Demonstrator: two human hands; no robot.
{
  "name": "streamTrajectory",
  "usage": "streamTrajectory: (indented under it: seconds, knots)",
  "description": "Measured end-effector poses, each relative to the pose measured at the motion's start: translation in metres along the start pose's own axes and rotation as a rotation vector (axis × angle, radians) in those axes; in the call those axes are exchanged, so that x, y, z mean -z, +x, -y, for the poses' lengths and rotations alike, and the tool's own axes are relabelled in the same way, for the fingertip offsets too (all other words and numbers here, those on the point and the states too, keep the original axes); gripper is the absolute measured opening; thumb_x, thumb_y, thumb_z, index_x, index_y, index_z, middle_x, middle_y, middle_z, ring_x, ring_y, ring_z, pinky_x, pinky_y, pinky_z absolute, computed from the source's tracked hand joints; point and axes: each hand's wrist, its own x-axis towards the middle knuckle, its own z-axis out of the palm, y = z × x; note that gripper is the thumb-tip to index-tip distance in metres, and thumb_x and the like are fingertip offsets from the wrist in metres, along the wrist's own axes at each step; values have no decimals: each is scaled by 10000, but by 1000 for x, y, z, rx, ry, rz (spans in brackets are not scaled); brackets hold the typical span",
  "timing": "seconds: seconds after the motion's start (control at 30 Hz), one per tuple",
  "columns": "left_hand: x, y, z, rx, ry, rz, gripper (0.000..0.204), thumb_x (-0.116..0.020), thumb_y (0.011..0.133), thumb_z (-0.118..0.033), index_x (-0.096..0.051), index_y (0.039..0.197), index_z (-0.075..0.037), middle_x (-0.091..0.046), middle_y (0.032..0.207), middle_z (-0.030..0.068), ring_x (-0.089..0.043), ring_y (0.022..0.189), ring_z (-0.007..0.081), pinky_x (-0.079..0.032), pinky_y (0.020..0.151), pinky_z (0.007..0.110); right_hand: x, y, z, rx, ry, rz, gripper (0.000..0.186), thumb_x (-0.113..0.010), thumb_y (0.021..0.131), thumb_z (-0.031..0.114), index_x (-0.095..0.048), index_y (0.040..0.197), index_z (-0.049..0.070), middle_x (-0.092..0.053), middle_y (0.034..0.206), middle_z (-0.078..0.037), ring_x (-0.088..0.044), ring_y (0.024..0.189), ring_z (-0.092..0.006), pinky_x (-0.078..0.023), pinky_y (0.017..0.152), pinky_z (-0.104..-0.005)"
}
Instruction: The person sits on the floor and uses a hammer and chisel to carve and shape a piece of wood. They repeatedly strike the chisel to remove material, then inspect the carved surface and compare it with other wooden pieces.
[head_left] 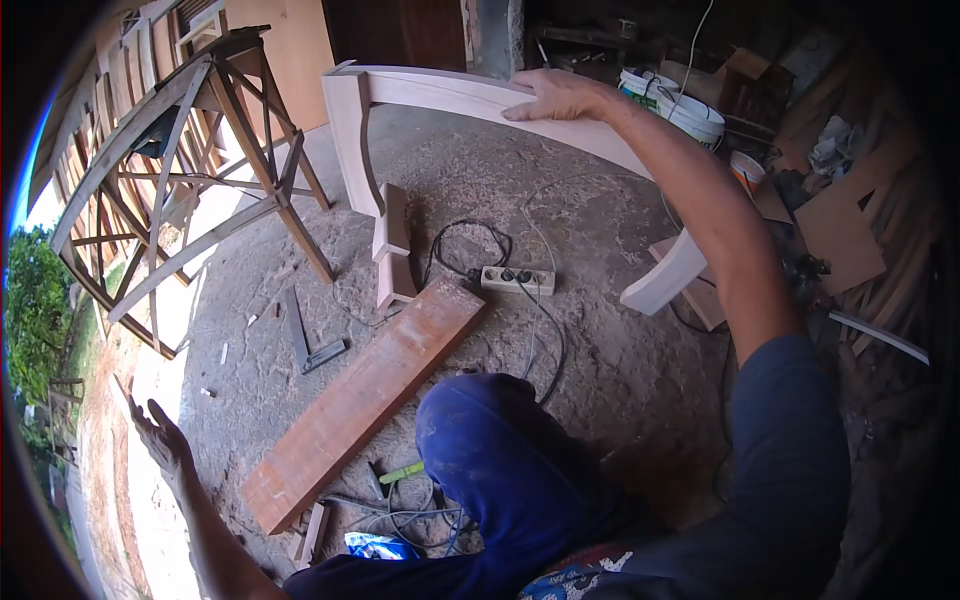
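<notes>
A pale wooden furniture frame spans the far middle, with a shaped leg at its left end and another pale leg at the right. My right hand grips the long rail from above, thumb and fingers on either side of its edge. Far out to the left, my left hand is raised off the frame with fingers stretched apart; whether a thin stick lies along its fingers is hard to tell. Between my hands a thick reddish-brown plank lies slantwise in front of my bent knee.
A power strip with cables lies beyond the plank. A try square rests on the rough floor to its left. Nearer me are a green-handled tool and cords. A wooden trestle stands left; buckets and offcuts crowd the right.
</notes>
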Motion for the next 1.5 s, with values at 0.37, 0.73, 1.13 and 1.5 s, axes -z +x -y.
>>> streamTrajectory:
  seconds: [0.37,0.73,1.13,1.5]
  knots:
    - [-31,-18,-17,-110,97,358,535,-440,1076,-312,-310,1571,-153,-447,1518,209,-486,1357,353,-404,1092,489,-85,-244,-222,-953,750,-193,669,-603,934,615,-546,1383,123,-647,976,-125,-685,746,-250,-594,546,-425]
    - [-9,-32,27,-266,206,668,629,-516,1019,-290,-269,1593,-213,-408,1565,187,-433,1400,417,-348,1147,531,-215,-443,-300,-1345,1107,-379,696,-571,903,701,-596,1268,109,-661,902,-129,-689,616,-301,-585,522,-422]
    - [55,-3,72,-155,143,796,672,-508,1004,-138,-214,1607,-178,-266,1643,147,-229,1524,339,-193,1227,533,-379,-493,-319,-1107,474,-140,1102,-873,686,486,-354,1511,-28,-536,1429,-206,-505,1336,-290,-411,1094,-358]
    - [42,-42,-5,-150,377,807,643,-676,927,-217,-400,1507,-194,-565,1407,177,-534,1297,389,-454,1067,460,-386,-449,-396,-997,-24,-69,800,-721,829,318,-419,1465,-61,-528,1423,-265,-510,1338,-367,-424,1093,-381]
